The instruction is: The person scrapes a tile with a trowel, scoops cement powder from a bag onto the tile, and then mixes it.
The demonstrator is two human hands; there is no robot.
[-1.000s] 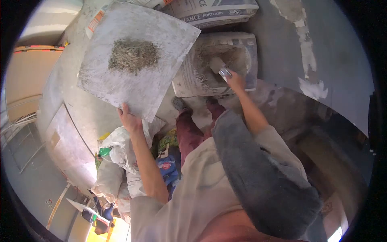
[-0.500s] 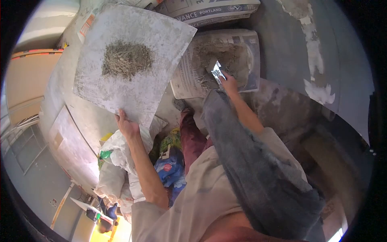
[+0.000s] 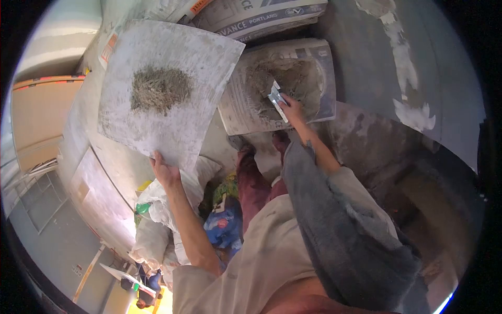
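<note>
- Grey concrete floor (image 3: 444, 57), patchy; closed cement sacks (image 3: 256, 15) stacked above an opened cement bag (image 3: 293, 78).
- Left hand (image 3: 166, 172) pinches the near edge of a flat mortar board (image 3: 172, 120), wet mortar pile (image 3: 159, 89) near its centre.
- Board looks stiff but top-heavy; edge grip risks tilt, support under the middle.
- Right hand (image 3: 294, 111) closed on a trowel (image 3: 276, 98), blade in the bag's mix.

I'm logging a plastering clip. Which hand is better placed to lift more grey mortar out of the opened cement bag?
The right hand: its grip holds the small metal trowel in the opened cement bag's mortar. The left hand is occupied supporting the square grey mortar board.
</note>
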